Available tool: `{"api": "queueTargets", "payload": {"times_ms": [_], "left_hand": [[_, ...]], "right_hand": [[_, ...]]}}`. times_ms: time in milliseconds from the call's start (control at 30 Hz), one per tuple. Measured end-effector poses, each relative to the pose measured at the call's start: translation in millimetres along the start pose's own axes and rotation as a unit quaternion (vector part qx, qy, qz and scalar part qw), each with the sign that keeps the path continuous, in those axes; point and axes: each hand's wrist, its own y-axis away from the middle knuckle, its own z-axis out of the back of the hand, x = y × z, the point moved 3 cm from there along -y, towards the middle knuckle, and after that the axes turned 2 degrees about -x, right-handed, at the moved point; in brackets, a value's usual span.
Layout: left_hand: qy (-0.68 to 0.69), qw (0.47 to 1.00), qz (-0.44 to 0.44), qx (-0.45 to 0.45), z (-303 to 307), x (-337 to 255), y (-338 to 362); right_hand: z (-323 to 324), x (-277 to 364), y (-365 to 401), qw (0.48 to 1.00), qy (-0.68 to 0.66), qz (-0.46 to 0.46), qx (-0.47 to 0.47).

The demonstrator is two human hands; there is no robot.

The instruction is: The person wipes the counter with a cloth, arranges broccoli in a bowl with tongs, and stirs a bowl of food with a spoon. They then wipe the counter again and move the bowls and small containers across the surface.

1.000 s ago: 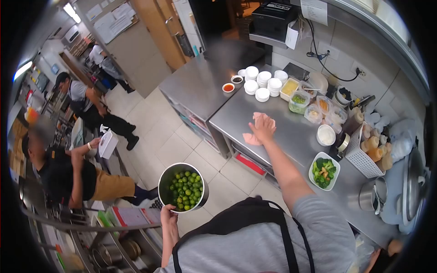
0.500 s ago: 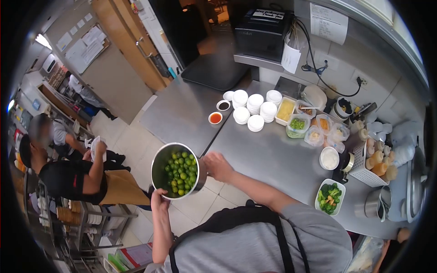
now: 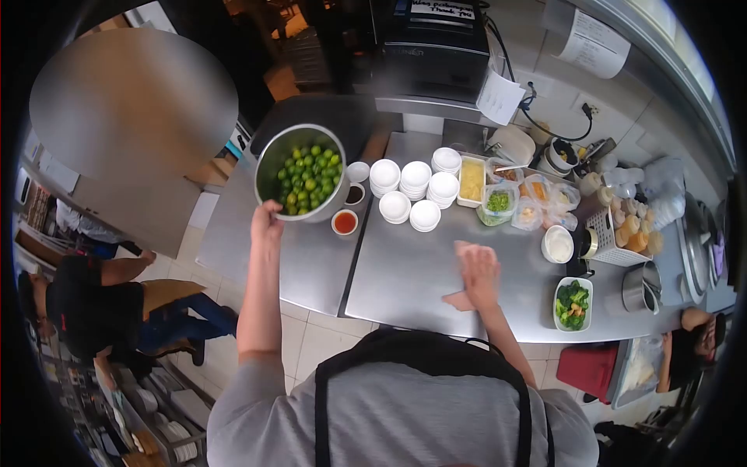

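My left hand (image 3: 266, 221) grips the near rim of a steel pot (image 3: 267, 180), at the left end of the counter. Small green citrus fruits (image 3: 310, 177) fill much of the pot. Close to its right side are a bowl of dark sauce (image 3: 355, 194) and a bowl of orange-red sauce (image 3: 345, 222). My right hand (image 3: 477, 272) hovers over the steel counter (image 3: 412, 280) with its thumb apart from the fingers, holding nothing. Stacks of small white bowls (image 3: 395, 207) stand beyond it, up and to the left.
Farther right are a tub of chopped greens (image 3: 498, 204), a cup of white contents (image 3: 558, 244), a dish of broccoli (image 3: 573, 303) and a basket of bottles (image 3: 618, 237). A black printer (image 3: 432, 58) sits at the back. Another person (image 3: 85, 303) stands at left.
The pot has moved forward from over the floor to the counter's left end, still in my left hand. My right hand has left the pot's side and moved right over the counter.
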Motion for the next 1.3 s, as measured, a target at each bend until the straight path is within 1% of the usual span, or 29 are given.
{"api": "queueTargets", "payload": {"times_ms": [33, 67, 100, 133, 167, 233, 267, 333, 400, 467, 500, 567, 633, 667, 700, 767, 833, 900, 933, 967, 1000, 1033, 1067, 1100, 1133, 1167, 1200, 1233, 1300], "left_hand": [[-0.019, 1.000, 0.010, 0.011, -16.1, 0.9, -27.4], [-0.014, 1.000, 0.011, 0.009, -35.8, -1.2, -44.6], [-0.004, 1.000, 0.017, 0.006, -47.7, 17.6, -64.4], [0.005, 0.999, 0.021, 0.036, -61.7, 17.0, -84.4], [0.015, 0.997, 0.026, 0.066, -74.3, 18.1, -104.0], [-0.004, 0.999, 0.031, 0.037, -108.1, 20.2, -123.9], [-0.021, 0.999, 0.042, 0.015, -118.4, 37.6, -138.5], [-0.032, 0.998, 0.043, 0.019, -134.8, 56.4, -145.8], [-0.076, 0.996, 0.047, 0.006, -155.5, 57.2, -149.5], [-0.089, 0.993, 0.072, 0.018, -168.0, 67.0, -155.8], [-0.095, 0.990, 0.103, 0.017, -170.1, 97.8, -168.2], [-0.104, 0.987, 0.113, 0.039, -173.2, 115.7, -180.3], [-0.121, 0.984, 0.125, 0.036, -182.8, 129.9, -179.0], [-0.150, 0.979, 0.133, 0.045, -187.6, 135.4, -179.9], [-0.165, 0.974, 0.143, 0.056, -191.9, 139.7, -179.3], [-0.184, 0.966, 0.167, 0.073, -196.9, 160.3, -179.2], [-0.178, 0.961, 0.189, 0.097, -198.5, 177.3, -185.5], [-0.214, 0.949, 0.212, 0.096, -201.4, 187.1, -185.7], [-0.197, 0.946, 0.199, 0.160, -183.2, 222.9, -247.8], [-0.203, 0.936, 0.220, 0.182, -181.6, 233.7, -268.1], [-0.236, 0.935, 0.197, 0.179, -183.6, 227.0, -260.2], [-0.247, 0.932, 0.206, 0.170, -206.7, 191.3, -193.9], [-0.238, 0.924, 0.230, 0.193, -208.2, 188.8, -195.7], [-0.210, 0.930, 0.213, 0.215, -213.7, 180.9, -179.6], [-0.219, 0.909, 0.235, 0.267, -204.5, 177.8, -200.5], [-0.300, 0.907, 0.209, 0.208, -200.6, 161.3, -187.2], [-0.340, 0.911, 0.166, 0.166, -197.5, 151.8, -182.1], [-0.367, 0.909, 0.109, 0.167, -194.1, 139.5, -179.2], [-0.380, 0.915, -0.027, 0.133, -190.3, 117.6, -150.7]], "right_hand": [[6.2, -9.4, 1.6, 0.998, -0.005, -0.065, 0.001], [12.0, -8.7, 2.9, 0.997, -0.004, -0.072, -0.003], [6.3, -18.9, 9.6, 0.994, 0.007, -0.109, -0.003], [11.4, -17.7, 11.2, 0.989, 0.009, -0.149, -0.003], [14.3, -14.4, 11.2, 0.988, 0.011, -0.157, -0.004], [21.1, -9.1, 10.7, 0.981, 0.020, -0.193, -0.023], [18.5, -14.4, 10.0, 0.979, 0.027, -0.200, -0.021], [12.2, -13.6, 12.4, 0.978, 0.045, -0.201, -0.024], [19.4, -7.2, 9.3, 0.976, 0.037, -0.215, -0.023], [23.3, -3.8, 9.9, 0.973, 0.032, -0.229, -0.018], [21.3, -12.4, 7.9, 0.974, 0.037, -0.223, -0.007], [23.9, -7.4, 7.5, 0.973, 0.040, -0.228, -0.006], [35.4, 6.9, 6.6, 0.972, 0.057, -0.227, -0.019], [41.3, 16.4, 9.9, 0.977, 0.040, -0.210, 0.001], [44.1, 18.6, 18.8, 0.972, 0.040, -0.230, 0.003], [38.9, 24.6, 38.0, 0.989, 0.013, -0.145, 0.034], [49.8, 9.8, 46.7, 0.991, 0.027, -0.131, 0.026], [50.6, -22.7, 51.4, 0.983, 0.068, -0.167, 0.014], [50.2, -41.4, 49.9, 0.977, 0.075, -0.198, -0.006], [51.7, -64.0, 46.6, 0.969, 0.083, -0.230, -0.017], [44.7, -83.6, 43.9, 0.960, 0.091, -0.261, -0.033], [37.6, -100.6, 39.8, 0.950, 0.102, -0.291, -0.050], [35.1, -111.6, 30.9, 0.945, 0.133, -0.288, -0.079], [33.2, -112.8, 23.3, 0.939, 0.164, -0.283, -0.106], [37.0, -101.4, 18.9, 0.942, 0.146, -0.265, -0.149], [46.3, -90.1, 12.0, 0.942, 0.127, -0.244, -0.192], [53.4, -73.5, 5.5, 0.958, 0.093, -0.220, -0.161], [58.4, -49.2, 5.4, 0.970, 0.057, -0.193, -0.134], [69.4, -4.0, 16.8, 0.979, -0.067, -0.064, -0.182]]}}
